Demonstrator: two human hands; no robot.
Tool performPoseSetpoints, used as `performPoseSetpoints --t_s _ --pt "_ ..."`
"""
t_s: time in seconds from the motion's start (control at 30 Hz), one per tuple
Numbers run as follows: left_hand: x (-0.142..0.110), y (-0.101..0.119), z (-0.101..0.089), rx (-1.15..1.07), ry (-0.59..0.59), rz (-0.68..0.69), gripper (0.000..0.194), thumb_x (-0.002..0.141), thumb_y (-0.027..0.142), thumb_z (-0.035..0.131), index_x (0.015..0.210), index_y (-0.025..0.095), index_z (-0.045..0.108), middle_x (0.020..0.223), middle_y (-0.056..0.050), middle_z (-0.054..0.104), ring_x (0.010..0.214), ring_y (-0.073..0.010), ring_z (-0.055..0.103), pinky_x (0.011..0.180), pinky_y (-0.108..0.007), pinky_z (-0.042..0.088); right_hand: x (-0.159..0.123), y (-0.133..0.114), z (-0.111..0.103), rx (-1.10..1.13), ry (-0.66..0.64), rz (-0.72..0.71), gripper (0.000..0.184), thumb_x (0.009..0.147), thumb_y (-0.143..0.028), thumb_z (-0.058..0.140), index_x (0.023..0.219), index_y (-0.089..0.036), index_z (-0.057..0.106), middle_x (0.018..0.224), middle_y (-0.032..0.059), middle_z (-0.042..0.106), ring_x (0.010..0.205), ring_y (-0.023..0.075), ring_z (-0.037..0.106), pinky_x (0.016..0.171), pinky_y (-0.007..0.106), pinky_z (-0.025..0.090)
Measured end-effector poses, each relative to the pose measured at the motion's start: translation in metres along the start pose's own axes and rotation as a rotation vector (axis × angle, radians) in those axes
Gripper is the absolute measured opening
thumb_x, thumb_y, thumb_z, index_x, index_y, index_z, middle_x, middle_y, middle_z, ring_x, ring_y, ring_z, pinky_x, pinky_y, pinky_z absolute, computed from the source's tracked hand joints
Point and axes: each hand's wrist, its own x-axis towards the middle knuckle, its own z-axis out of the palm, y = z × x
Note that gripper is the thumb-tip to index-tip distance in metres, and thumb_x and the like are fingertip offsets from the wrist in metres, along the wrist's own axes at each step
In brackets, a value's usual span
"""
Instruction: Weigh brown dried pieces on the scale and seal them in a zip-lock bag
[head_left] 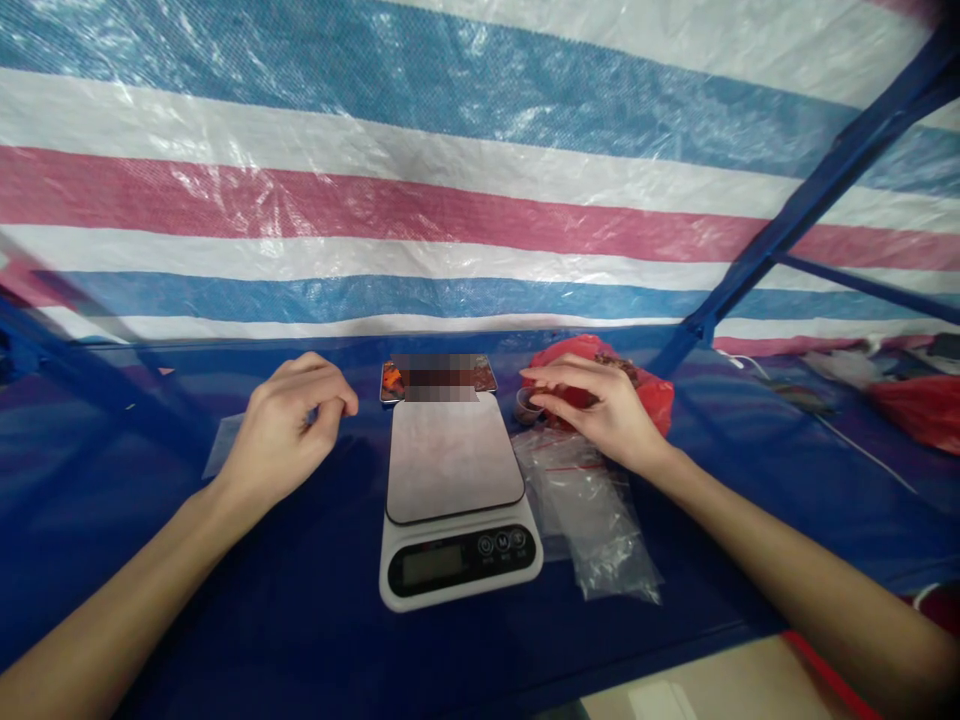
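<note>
Well, the right hand (596, 410) arches over a small dark cup (528, 406) — grip open, fingers spread just above it — with a red plastic bag (649, 400) behind and a clear zip bag (592, 520) nearer the camera. The left hand (289, 430) sits loosely curled, its grip holding nothing visible, beside a white digital kitchen scale (454, 460) on the blue table (247, 600).

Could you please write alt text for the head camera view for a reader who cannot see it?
Left hand and right hand flank a white digital scale on blue sheeting; the right hand is by a small dark cup and red plastic bag, before striped tarpaulin.
</note>
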Motion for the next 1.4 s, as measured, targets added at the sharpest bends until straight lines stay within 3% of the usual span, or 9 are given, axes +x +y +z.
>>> performPoseSetpoints --t_s 0.1,0.2,0.3,0.43,0.53,0.67,0.93,1.4 --pt "-0.001 0.001 -0.001 -0.014 0.023 -0.011 0.036 0.093 0.005 0.044 0.069 0.024 0.062 0.073 0.0 0.067 0.08 -0.0197 0.063 0.082 -0.037 0.048 0.0 0.002 -0.003 0.019 0.04 0.048 0.039 0.098 -0.026 0.074 0.138 -0.026 0.07 0.1 0.0029 0.076 0.087 0.0199 0.072 0.088 0.037 0.059" --pt "-0.002 0.004 -0.002 -0.039 0.043 -0.025 0.035 0.093 0.005 0.045 0.069 0.024 0.062 0.071 0.0 0.067 0.078 -0.0199 0.062 0.081 -0.037 0.048 0.003 0.005 -0.012 -0.031 0.061 0.06 0.024 0.102 -0.025 0.068 0.124 -0.023 0.075 0.101 0.0046 0.078 0.089 0.0201 0.073 0.087 0.035 0.058" --pt "-0.002 0.009 -0.002 -0.07 0.057 -0.035 0.037 0.094 0.004 0.044 0.069 0.024 0.062 0.071 0.0 0.066 0.078 -0.0195 0.062 0.08 -0.036 0.048 0.006 0.008 -0.027 -0.116 -0.092 0.013 0.011 0.102 -0.024 0.067 0.101 -0.021 0.078 0.097 0.0054 0.078 0.088 0.0203 0.072 0.083 0.035 0.055" --pt "-0.002 0.016 -0.001 -0.085 0.056 -0.028 0.038 0.095 0.004 0.044 0.069 0.024 0.063 0.072 0.0 0.066 0.079 -0.0185 0.061 0.079 -0.035 0.049 0.008 0.011 -0.042 -0.133 -0.362 -0.056 0.009 0.097 -0.031 0.076 0.096 -0.022 0.08 0.093 0.0045 0.075 0.086 0.0201 0.069 0.08 0.034 0.052" --pt "-0.003 0.018 -0.001 -0.065 0.046 -0.016 0.037 0.094 0.003 0.044 0.069 0.024 0.062 0.072 0.001 0.066 0.081 -0.0184 0.062 0.079 -0.035 0.049 0.007 0.014 -0.044 -0.157 -0.419 -0.056 0.011 0.097 -0.033 0.076 0.098 -0.024 0.082 0.094 0.0047 0.073 0.089 0.0202 0.067 0.081 0.033 0.05" --pt "-0.006 0.014 -0.001 -0.059 0.021 -0.005 0.036 0.093 0.004 0.045 0.069 0.024 0.063 0.072 0.0 0.066 0.082 -0.0187 0.062 0.08 -0.035 0.049 0.001 0.021 -0.039 -0.208 -0.477 -0.015 0.01 0.098 -0.024 0.074 0.102 -0.026 0.083 0.096 0.0049 0.073 0.091 0.0207 0.066 0.084 0.033 0.048" --pt "-0.007 0.012 -0.009 -0.045 0.023 -0.016 0.035 0.092 0.006 0.045 0.068 0.023 0.063 0.073 -0.001 0.067 0.084 -0.02 0.062 0.08 -0.035 0.049 -0.002 0.023 -0.027 -0.24 -0.48 -0.031 0.017 0.092 -0.006 0.07 0.086 -0.022 0.074 0.09 0.0033 0.07 0.086 0.0195 0.065 0.077 0.032 0.046" --pt "-0.009 0.008 -0.005 -0.093 -0.009 -0.08 0.035 0.091 0.006 0.046 0.067 0.024 0.063 0.073 -0.002 0.067 0.083 -0.0208 0.063 0.077 -0.036 0.049 0.001 0.023 -0.026 -0.159 -0.522 -0.073 0.014 0.095 -0.013 0.072 0.096 -0.024 0.082 0.092 0.0049 0.074 0.087 0.02 0.068 0.078 0.032 0.051"
